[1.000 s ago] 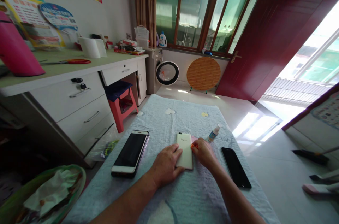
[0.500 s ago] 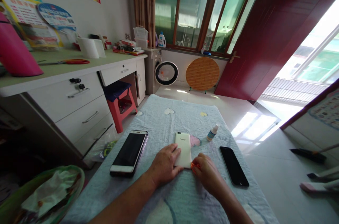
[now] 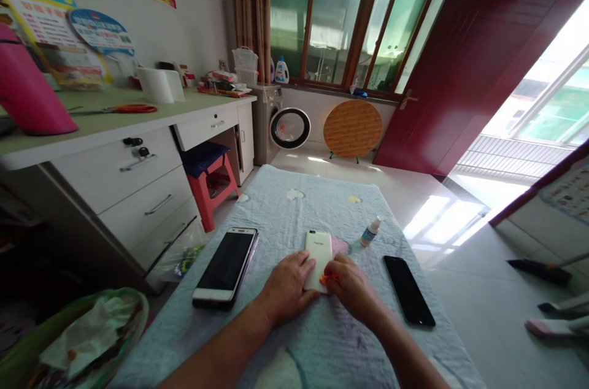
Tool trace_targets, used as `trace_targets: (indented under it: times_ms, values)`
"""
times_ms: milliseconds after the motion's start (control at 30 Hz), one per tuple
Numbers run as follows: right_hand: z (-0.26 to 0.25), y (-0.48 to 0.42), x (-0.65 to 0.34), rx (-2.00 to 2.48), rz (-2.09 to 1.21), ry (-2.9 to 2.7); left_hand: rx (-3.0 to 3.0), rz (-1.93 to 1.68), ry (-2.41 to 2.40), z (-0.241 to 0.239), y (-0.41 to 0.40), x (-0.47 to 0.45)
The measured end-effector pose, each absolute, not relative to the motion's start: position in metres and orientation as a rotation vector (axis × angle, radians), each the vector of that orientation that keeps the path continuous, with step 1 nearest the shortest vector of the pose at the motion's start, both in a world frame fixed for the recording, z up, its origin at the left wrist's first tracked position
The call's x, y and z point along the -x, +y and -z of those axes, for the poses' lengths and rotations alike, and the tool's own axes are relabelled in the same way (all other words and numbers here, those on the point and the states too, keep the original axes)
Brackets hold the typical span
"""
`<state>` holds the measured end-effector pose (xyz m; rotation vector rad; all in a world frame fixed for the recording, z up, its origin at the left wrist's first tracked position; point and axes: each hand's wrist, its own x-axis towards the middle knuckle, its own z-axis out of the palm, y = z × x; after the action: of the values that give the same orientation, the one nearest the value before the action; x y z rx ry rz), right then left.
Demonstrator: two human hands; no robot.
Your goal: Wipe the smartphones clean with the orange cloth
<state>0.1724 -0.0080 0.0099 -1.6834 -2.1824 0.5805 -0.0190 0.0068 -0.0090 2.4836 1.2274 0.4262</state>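
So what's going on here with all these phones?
A person has a white phone lying back up on a blue cloth. The left hand rests at the phone's left edge, while the right hand pinches something orange against its lower right part. A white-framed phone lies off to the left and a black phone to the right, both with dark screens. A small bottle sits just beyond the right hand.
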Motion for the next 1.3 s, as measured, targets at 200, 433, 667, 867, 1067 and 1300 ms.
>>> trace_targets:
  times_ms: [200, 433, 667, 867, 1067, 1300]
  values:
    - [-0.001, 0.029, -0.182, 1.711, -0.470, -2.113, -2.478, -0.408, 1.222, 0.009, 0.006, 0.020]
    - [0.003, 0.076, -0.185, 1.861, -0.341, -2.086, -2.466, -0.419, 1.230, 0.009, 0.008, 0.020]
    - [0.004, 0.101, -0.173, 1.965, -0.275, -2.149, -2.441, -0.406, 1.226, 0.005, 0.006, 0.021]
    - [-0.002, 0.113, -0.151, 1.900, -0.279, -2.325, -2.421, -0.431, 1.206, 0.002, 0.006, 0.021]
    - [0.000, 0.118, -0.131, 1.810, -0.280, -2.404, -2.417, -0.456, 1.212, 0.002, 0.005, 0.022]
    - [-0.002, 0.115, -0.149, 1.844, -0.281, -2.384, -2.425, -0.467, 1.243, 0.003, 0.003, 0.020]
